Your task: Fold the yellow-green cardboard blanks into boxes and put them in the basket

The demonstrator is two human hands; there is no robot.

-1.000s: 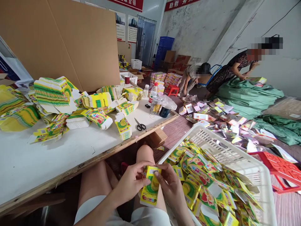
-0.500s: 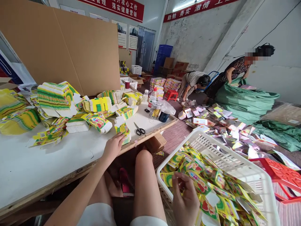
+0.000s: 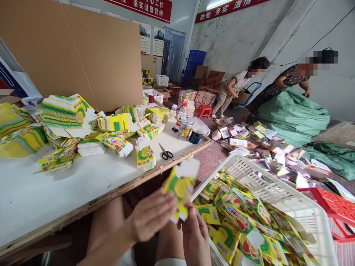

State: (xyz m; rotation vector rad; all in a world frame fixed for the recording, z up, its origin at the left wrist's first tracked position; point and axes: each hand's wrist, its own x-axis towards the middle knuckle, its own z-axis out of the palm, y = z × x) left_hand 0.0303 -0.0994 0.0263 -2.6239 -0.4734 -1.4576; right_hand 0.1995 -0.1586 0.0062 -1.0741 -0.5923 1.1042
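A yellow-and-green printed carton with white flaps is held up above my lap, slightly blurred. My left hand grips its left side, fingers laid over the printed face. At its lower right corner, my right hand pinches the carton between thumb and fingers. A small stack of similar cartons lies near the table edge, with black-handled scissors beside it. To my right, a white plastic basket holds many printed cartons.
More carton stacks cover the white table, backed by a cardboard sheet. Bottles, a jar and a dark mug stand at its far corner. Loose boxes litter the floor near two people and a green sack. A red stool stands right.
My left hand has brought a carton from the table stack to above my lap. My right hand has moved left from the basket and grasped it. One person behind has straightened up.
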